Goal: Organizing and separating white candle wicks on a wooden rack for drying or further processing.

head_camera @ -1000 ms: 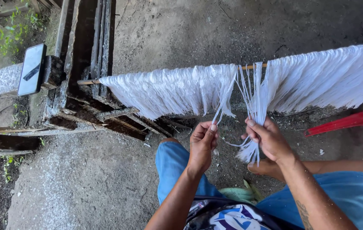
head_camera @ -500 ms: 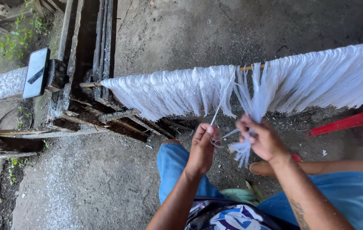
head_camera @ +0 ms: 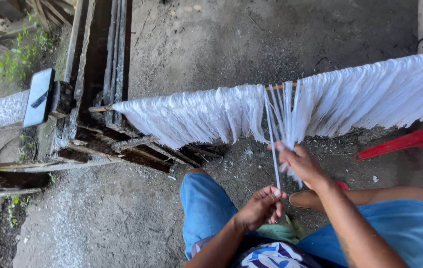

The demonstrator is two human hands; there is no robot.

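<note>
White strands hang in a thick fringe (head_camera: 196, 116) over a thin wooden pole (head_camera: 103, 108), which runs from the stacked timber (head_camera: 97, 59) on the left across to the right. Far left, a phone (head_camera: 38, 98) leans propped on a post, its face turned toward the seated person, likely so it can watch the work. Near the middle the fringe parts, and one narrow strip (head_camera: 272, 149) drops straight down, taut, because the left hand (head_camera: 261, 207) pinches its lower end between thumb and fingers, low by the knee. Just right of it, the right hand (head_camera: 301, 164) is closed around a small bunch of loose strips, keeping them apart from the one pulled tight. The strands look flat, pale and ribbon-like, with frayed tips. A red plastic chair (head_camera: 420, 141) stands at the far right
</note>
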